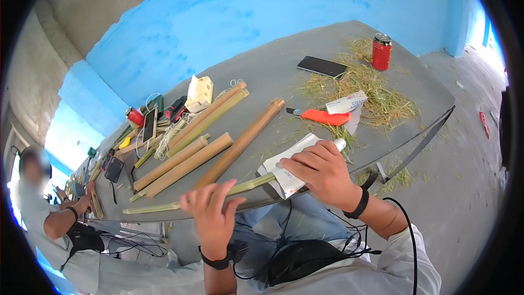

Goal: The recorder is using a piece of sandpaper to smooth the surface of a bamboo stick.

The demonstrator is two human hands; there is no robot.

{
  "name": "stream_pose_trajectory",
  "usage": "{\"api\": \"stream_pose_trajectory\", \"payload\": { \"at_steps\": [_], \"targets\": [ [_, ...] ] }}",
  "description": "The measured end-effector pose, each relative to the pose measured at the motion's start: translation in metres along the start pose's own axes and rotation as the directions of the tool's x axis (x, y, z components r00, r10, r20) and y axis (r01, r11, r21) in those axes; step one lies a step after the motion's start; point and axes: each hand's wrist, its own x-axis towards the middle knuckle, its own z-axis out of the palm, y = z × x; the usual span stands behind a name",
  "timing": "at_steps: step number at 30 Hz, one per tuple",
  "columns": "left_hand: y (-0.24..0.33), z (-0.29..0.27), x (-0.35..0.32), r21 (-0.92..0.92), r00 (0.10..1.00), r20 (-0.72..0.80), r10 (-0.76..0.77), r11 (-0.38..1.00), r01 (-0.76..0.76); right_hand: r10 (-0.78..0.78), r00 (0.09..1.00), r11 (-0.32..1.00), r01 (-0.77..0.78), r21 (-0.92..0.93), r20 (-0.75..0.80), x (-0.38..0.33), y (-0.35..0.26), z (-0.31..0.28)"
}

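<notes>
"Stretching across the middle, is that one table?"

"Yes, a grey table point(267, 79), with another person point(38, 207) at its far left end."

"What are the longest things on it?"

"Bamboo. A thick pole point(240, 142) lies at a slant, with shorter poles point(188, 165) to its left. Nearer the wearer, a thin green strip point(254, 182) runs along the near edge, its right end going into a folded sheet under the right hand."

"And the loose stuff?"

"A heap of shavings point(390, 98), spread over the right part of the tabletop."

"How are the hands set?"

"The right hand point(327, 172) has its fingers and thumb pressed on the white sheet point(286, 155), pinching it about the strip. The left hand point(213, 213) is over the strip, fingers parted and thumb held away from them; whether it touches the strip, I can't tell."

"Anything smaller?"

"An orange knife point(322, 117) beyond the right hand, one end beneath a torn paper point(349, 102). Farther off, a dark phone point(322, 66) lies flat by the shavings, and a red can point(381, 54) stands upright to its right."
</notes>
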Motion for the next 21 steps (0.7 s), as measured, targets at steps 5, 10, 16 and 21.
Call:
{"api": "stream_pose_trajectory", "payload": {
  "at_steps": [5, 10, 16, 21],
  "targets": [
    [0.027, -0.004, 0.008, -0.056, 1.000, 0.022, 0.015, 0.998, -0.014, -0.063, 0.998, 0.998, 0.064, -0.019, 0.027, 0.013, -0.020, -0.007],
    [0.028, 0.002, 0.005, -0.036, 0.994, -0.028, 0.101, 0.994, -0.102, -0.023, 0.998, 0.998, 0.020, 0.054, 0.053, 0.016, -0.038, -0.004],
    [0.003, -0.013, 0.009, -0.160, 0.987, -0.163, -0.008, 0.987, -0.018, 0.112, 0.991, 0.985, -0.100, 0.141, -0.074, 0.015, -0.031, -0.033],
    [-0.004, -0.010, 0.014, -0.396, 0.968, -0.228, -0.105, 0.918, 0.006, 0.513, 0.776, 0.043, -0.450, 0.892, 0.367, 0.007, -0.025, -0.026]
  ]
}}
